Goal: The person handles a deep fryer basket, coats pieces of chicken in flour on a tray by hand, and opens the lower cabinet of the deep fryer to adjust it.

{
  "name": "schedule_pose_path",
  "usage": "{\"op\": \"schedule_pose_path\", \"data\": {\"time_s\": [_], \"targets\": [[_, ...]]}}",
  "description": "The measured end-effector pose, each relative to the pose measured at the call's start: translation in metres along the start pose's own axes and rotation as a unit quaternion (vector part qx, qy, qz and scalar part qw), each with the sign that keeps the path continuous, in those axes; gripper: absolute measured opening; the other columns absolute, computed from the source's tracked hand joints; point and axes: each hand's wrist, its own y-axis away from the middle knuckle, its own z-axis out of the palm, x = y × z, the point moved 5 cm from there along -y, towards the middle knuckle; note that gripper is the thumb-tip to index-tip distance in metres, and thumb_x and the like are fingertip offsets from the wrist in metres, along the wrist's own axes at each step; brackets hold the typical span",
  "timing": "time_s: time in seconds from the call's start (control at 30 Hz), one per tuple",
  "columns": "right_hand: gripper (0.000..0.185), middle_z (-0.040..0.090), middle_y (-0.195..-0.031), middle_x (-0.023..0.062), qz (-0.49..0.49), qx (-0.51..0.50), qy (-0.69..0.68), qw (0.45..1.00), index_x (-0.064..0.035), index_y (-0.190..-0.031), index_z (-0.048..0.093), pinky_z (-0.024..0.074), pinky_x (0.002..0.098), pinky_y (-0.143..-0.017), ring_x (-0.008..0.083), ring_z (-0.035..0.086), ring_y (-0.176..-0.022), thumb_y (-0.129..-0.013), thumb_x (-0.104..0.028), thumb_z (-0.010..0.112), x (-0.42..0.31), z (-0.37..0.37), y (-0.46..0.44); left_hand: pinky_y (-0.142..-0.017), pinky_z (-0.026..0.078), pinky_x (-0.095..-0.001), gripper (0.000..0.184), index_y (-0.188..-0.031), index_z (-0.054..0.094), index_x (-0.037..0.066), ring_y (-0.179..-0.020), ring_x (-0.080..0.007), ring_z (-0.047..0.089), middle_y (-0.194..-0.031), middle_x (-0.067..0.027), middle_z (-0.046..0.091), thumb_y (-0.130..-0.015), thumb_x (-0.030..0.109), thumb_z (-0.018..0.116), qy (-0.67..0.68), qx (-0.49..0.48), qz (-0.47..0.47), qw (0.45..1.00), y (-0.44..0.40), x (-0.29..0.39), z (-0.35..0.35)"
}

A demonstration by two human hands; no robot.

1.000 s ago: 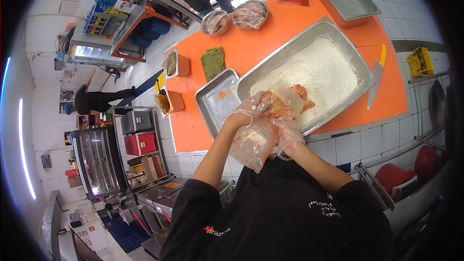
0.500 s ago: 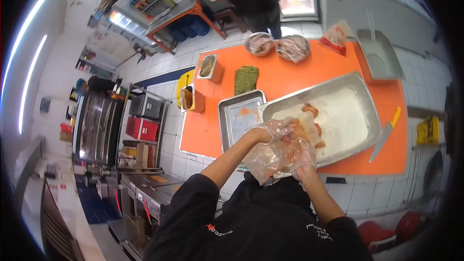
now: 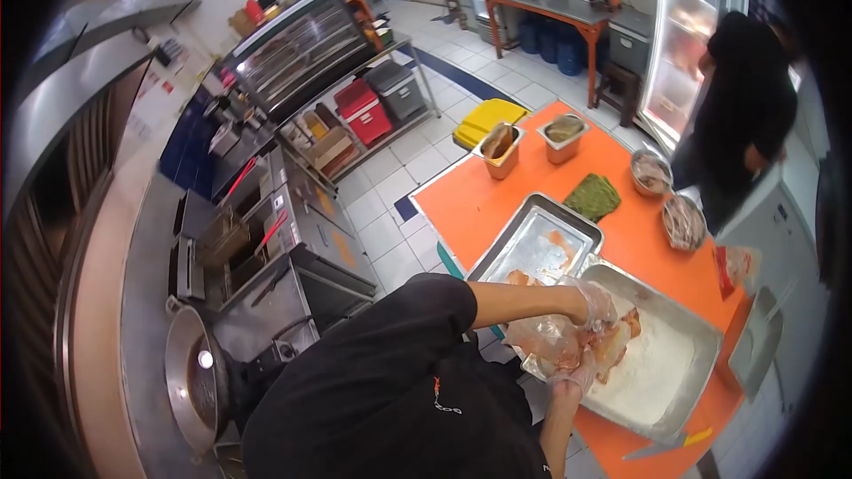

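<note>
A clear plastic bag [image 3: 543,339] with wet raw meat in it hangs over the near left end of a large metal tray [image 3: 683,368] of white flour. My left hand [image 3: 593,303], in a clear plastic glove, closes on the bag's upper side near its mouth. From below, my right hand [image 3: 575,376], gloved too, grips the same bag. Pieces of raw meat [image 3: 628,326] lie on the flour beside my fingers. The bag and gloves partly hide my fingertips.
A smaller metal tray [image 3: 532,229] with some reddish residue adjoins the flour tray. On the orange table [image 3: 453,204] are a knife [image 3: 666,445], green leafy bundle [image 3: 592,197], bowls of meat [image 3: 683,222] and sauce containers [image 3: 563,137]. Another person [image 3: 741,115] stands by the fridge.
My view has swung left, bringing the fryers and wok into sight. Both hands stay on the bag over the flour tray. The other person now appears at the right.
</note>
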Motion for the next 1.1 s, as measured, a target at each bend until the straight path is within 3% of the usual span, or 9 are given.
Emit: {"op": "schedule_pose_path", "data": {"time_s": [0.1, 0.37, 0.43, 0.57, 0.7, 0.77, 1.0, 1.07, 1.1], "targets": [[0.034, 0.068, -0.127, 0.0081, 0.013, -0.034, 0.003, 0.999, -0.0078, -0.133, 0.060, 0.0582, 0.0367, -0.091, 0.0214, 0.067, -0.111, -0.102, -0.024, 0.062, -0.011, 0.022, 0.014, -0.085, 0.055, -0.0503, 0.031, -0.113, 0.067, 0.017, -0.106, -0.0376, 0.070, -0.108, -0.0155, 0.072, -0.083, 0.024, 0.076, 0.067, 0.020, -0.048, 0.996, 0.014, 0.002, -0.011], [0.038, 0.067, -0.129, 0.0063, 0.046, -0.069, 0.042, 0.996, -0.0098, -0.137, 0.058, 0.0563, 0.0392, -0.097, 0.0223, 0.065, -0.117, -0.104, -0.028, 0.060, -0.011, 0.018, 0.016, -0.082, 0.054, -0.0520, 0.033, -0.115, 0.068, 0.016, -0.099, -0.0369, 0.070, -0.110, -0.0149, 0.072, -0.086, 0.030, 0.073, 0.113, -0.020, -0.009, 0.993, 0.010, 0.014, -0.003], [0.033, 0.067, -0.128, 0.0052, 0.026, 0.000, 0.043, 0.999, -0.0107, -0.132, 0.061, 0.0563, 0.0375, -0.096, 0.0227, 0.065, -0.116, -0.104, -0.028, 0.061, -0.016, 0.021, 0.026, -0.085, 0.053, -0.0514, 0.037, -0.118, 0.069, 0.017, -0.105, -0.0358, 0.068, -0.114, -0.0143, 0.072, -0.085, 0.032, 0.074, 0.118, -0.032, -0.031, 0.992, 0.010, 0.014, -0.002], [0.029, 0.068, -0.126, 0.0060, 0.054, 0.014, 0.032, 0.998, -0.0103, -0.126, 0.064, 0.0564, 0.0356, -0.094, 0.0228, 0.066, -0.114, -0.103, -0.027, 0.062, -0.014, -0.002, 0.018, -0.090, 0.052, -0.0513, 0.045, -0.123, 0.069, 0.018, -0.112, -0.0353, 0.067, -0.119, -0.0138, 0.071, -0.083, 0.037, 0.076, 0.111, -0.051, -0.040, 0.992, -0.007, 0.005, 0.019], [0.030, 0.068, -0.121, 0.0076, -0.002, 0.046, 0.076, 0.996, -0.0095, -0.129, 0.060, 0.0594, 0.0389, -0.086, 0.0226, 0.067, -0.106, -0.103, -0.025, 0.058, -0.025, -0.007, 0.015, -0.092, 0.052, -0.0506, 0.051, -0.128, 0.067, 0.018, -0.116, -0.0350, 0.066, -0.121, -0.0141, 0.071, -0.083, 0.040, 0.076, 0.109, -0.081, -0.078, 0.988, 0.012, 0.014, -0.007], [0.031, 0.067, -0.123, 0.0090, -0.022, 0.064, 0.085, 0.994, -0.0089, -0.130, 0.059, 0.0596, 0.0396, -0.088, 0.0241, 0.067, -0.108, -0.103, -0.024, 0.058, -0.037, 0.006, 0.025, -0.094, 0.052, -0.0487, 0.052, -0.130, 0.063, 0.009, -0.112, -0.0380, 0.067, -0.119, -0.0200, 0.070, -0.086, 0.035, 0.073, 0.130, -0.026, -0.084, 0.988, 0.043, 0.025, -0.046], [0.052, 0.062, -0.133, 0.0119, -0.235, 0.032, 0.126, 0.963, -0.0065, -0.147, 0.048, 0.0594, 0.0419, -0.093, 0.0270, 0.066, -0.113, -0.099, -0.021, 0.065, -0.084, 0.080, 0.077, -0.103, 0.050, -0.0447, 0.062, -0.144, 0.048, 0.008, -0.120, -0.0358, 0.064, -0.133, -0.0188, 0.065, -0.094, 0.037, 0.069, 0.256, 0.153, -0.004, 0.954, 0.083, -0.024, -0.035], [0.057, 0.061, -0.136, 0.0129, -0.285, 0.017, 0.162, 0.944, -0.0064, -0.150, 0.045, 0.0597, 0.0424, -0.093, 0.0276, 0.066, -0.114, -0.098, -0.019, 0.066, -0.090, 0.095, 0.084, -0.103, 0.050, -0.0426, 0.059, -0.143, 0.049, 0.006, -0.121, -0.0313, 0.063, -0.128, -0.0148, 0.066, -0.097, 0.039, 0.067, 0.362, 0.333, -0.026, 0.870, 0.125, -0.041, -0.049], [0.057, 0.061, -0.137, 0.0134, -0.279, 0.016, 0.171, 0.945, -0.0060, -0.149, 0.046, 0.0602, 0.0416, -0.092, 0.0279, 0.066, -0.114, -0.098, -0.017, 0.067, -0.088, 0.098, 0.084, -0.103, 0.050, -0.0426, 0.059, -0.143, 0.049, 0.006, -0.121, -0.0313, 0.063, -0.128, -0.0148, 0.066, -0.097, 0.039, 0.067, 0.365, 0.337, -0.022, 0.868, 0.146, -0.044, -0.052]]}}
